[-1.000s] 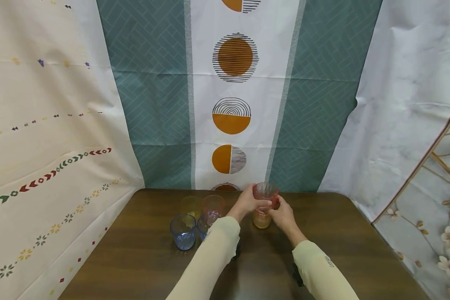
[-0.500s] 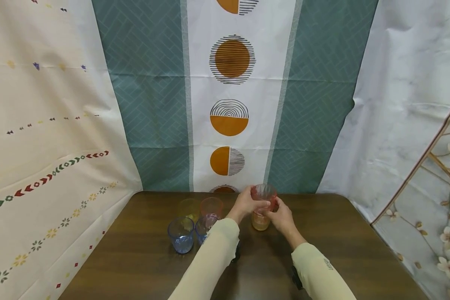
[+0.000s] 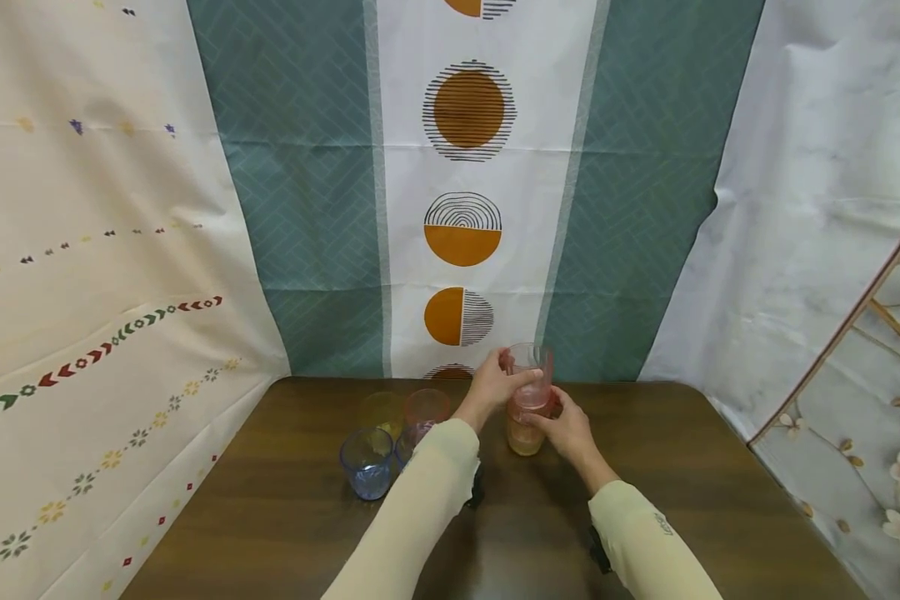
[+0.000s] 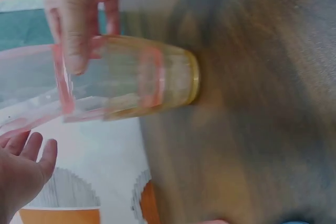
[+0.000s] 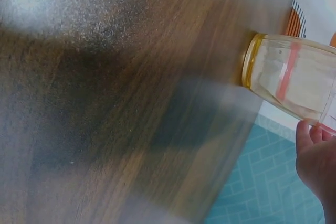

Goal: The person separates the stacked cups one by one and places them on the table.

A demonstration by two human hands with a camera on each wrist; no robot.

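Observation:
In the head view my left hand (image 3: pixel 491 387) grips a clear pink glass (image 3: pixel 537 360) at the top of an upright stack. Its lower end meets the rim of another pink glass (image 3: pixel 531 406), which sits inside a yellow-based glass (image 3: pixel 523 442) on the table. My right hand (image 3: pixel 570 429) holds the lower glasses around the rim, thumb in front. The left wrist view shows the yellow-based glass (image 4: pixel 178 80), the right hand (image 4: pixel 79 19) across the pink rim and the left hand (image 4: pixel 23 177) beside the upper glass. Right fingers (image 5: pixel 304 135) touch the stack's side in the right wrist view.
Left of the stack on the brown table (image 3: pixel 270 517) stand a blue glass (image 3: pixel 367 467), a second blue one partly behind the left sleeve, a yellow glass (image 3: pixel 381 410) and a pink glass (image 3: pixel 427 407). A patterned cloth (image 3: pixel 315 208) hangs behind the table.
The upper pink glass has risen with my left hand, and more of it shows above the lower glasses. My right hand stays around the stack at nearly the same spot.

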